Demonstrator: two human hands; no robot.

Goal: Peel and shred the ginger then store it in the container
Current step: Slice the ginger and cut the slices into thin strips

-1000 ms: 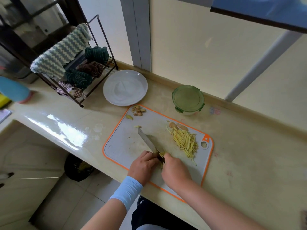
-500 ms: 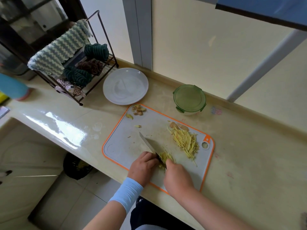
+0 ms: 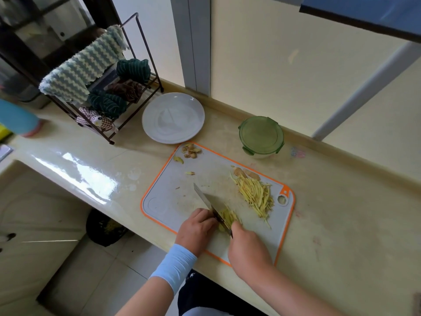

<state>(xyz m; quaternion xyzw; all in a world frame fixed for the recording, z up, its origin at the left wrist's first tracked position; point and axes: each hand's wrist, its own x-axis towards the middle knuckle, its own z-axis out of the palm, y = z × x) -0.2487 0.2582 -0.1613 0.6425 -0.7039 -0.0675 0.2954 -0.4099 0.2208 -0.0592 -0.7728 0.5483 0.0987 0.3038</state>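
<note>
The right hand (image 3: 248, 249) is gripping the knife (image 3: 208, 201) and slicing ginger (image 3: 228, 216), which the left hand (image 3: 196, 228) is holding with curled fingers on the near cutting board (image 3: 164, 201).

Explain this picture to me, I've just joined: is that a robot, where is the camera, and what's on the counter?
No robot: a person's two bare hands, seen from one head-worn camera looking down. The right hand grips a knife; the left hand holds the ginger beside the blade on an orange-edged board. A pile of shreds lies on the board's right, peels at its far corner. Behind stand a lidded green container and a white plate, a cloth rack at left.
</note>
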